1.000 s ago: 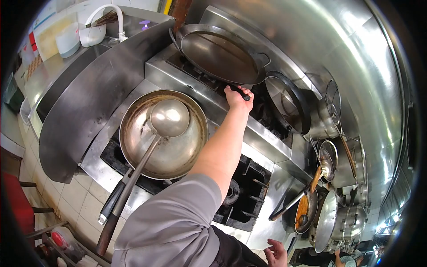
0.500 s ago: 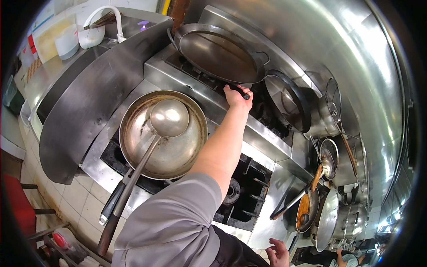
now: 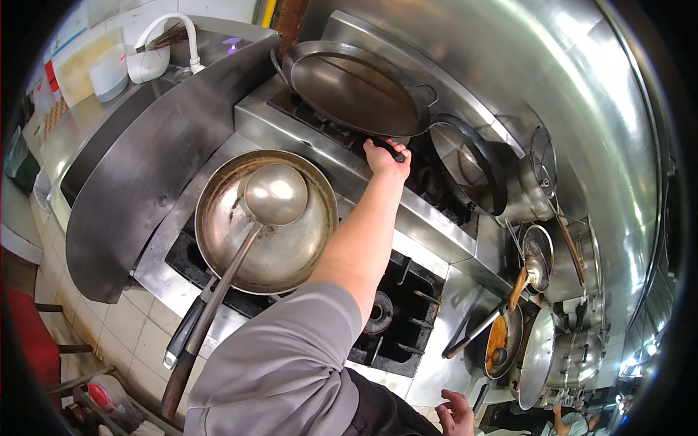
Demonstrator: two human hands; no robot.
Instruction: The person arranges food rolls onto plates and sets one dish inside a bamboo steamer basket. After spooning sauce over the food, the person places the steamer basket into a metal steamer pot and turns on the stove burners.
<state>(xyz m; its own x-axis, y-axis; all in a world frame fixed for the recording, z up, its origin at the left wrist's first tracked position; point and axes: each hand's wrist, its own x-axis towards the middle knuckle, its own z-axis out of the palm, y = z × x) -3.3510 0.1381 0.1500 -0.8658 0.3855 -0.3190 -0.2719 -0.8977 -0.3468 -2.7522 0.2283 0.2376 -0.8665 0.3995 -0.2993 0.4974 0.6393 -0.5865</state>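
My left hand point(image 3: 388, 157) reaches forward and is closed around a black handle point(image 3: 396, 152) on the rear stove ledge. Which pan that handle belongs to is hidden. Just above the fist rests a large two-handled oval pan point(image 3: 356, 83), and to its right a black-rimmed frying pan point(image 3: 465, 163) leans. Low in the view my right hand point(image 3: 456, 413) has its fingers apart and loosely bent, holding nothing. Under my left arm a big wok point(image 3: 291, 254) stands on the front burner. A long-handled ladle point(image 3: 276, 193) lies in it, its shaft crossing the rim.
A front burner grate point(image 3: 400, 312) lies to the right of my arm. Several pots and pans, including a steel pan point(image 3: 534, 356) and an orange-stained pan point(image 3: 502, 338), crowd the right side. A curved metal guard point(image 3: 145, 182) and a white faucet point(image 3: 193, 36) are at left.
The view has shifted very slightly. My left hand keeps its grip on the black handle, and both the wok and the ladle are where they were.
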